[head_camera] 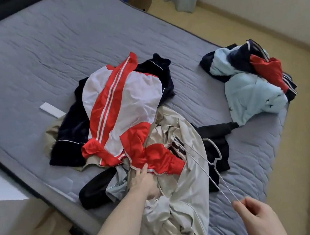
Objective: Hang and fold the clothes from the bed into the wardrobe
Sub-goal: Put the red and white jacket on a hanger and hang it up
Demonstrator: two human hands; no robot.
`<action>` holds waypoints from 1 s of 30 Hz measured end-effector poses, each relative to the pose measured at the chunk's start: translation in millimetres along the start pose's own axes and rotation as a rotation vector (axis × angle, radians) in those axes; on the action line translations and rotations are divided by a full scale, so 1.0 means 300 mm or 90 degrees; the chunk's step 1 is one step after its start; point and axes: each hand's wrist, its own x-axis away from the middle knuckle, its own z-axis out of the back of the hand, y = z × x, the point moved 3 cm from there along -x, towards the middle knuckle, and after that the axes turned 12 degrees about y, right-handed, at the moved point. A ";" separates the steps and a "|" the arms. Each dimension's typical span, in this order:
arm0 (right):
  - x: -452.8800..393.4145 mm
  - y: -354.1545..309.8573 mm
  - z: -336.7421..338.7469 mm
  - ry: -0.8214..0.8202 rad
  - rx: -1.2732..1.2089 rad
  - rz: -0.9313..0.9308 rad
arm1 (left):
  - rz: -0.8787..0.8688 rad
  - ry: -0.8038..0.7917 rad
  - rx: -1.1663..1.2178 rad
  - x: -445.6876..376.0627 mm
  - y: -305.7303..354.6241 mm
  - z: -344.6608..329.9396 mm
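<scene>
Meanwhile, on the bed (18, 64), a left hand (143, 182) grips soft, limp cloth in the clothes pile (130, 121) while the right hand (254, 213) pinches a thin, stiff wire hanger (213, 160), likely best slipped into a collar.

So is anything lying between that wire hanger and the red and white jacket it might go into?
Yes. The hanger, pinched by the right hand, lies across a beige garment heaped beside the red and white jacket. The left hand already grips the jacket's hem.
</scene>
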 end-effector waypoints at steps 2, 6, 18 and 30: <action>-0.020 -0.001 -0.026 0.003 -0.002 0.006 | -0.003 0.011 0.026 -0.040 -0.019 -0.024; -0.027 -0.013 -0.033 -0.001 -0.010 0.004 | -0.050 0.198 0.176 -0.022 -0.004 0.046; 0.279 -0.306 0.258 -0.080 -0.054 0.213 | -0.178 0.387 0.627 0.691 0.177 0.759; 0.489 -0.684 0.536 -0.178 -0.235 0.398 | -0.400 0.450 0.684 1.463 0.509 1.215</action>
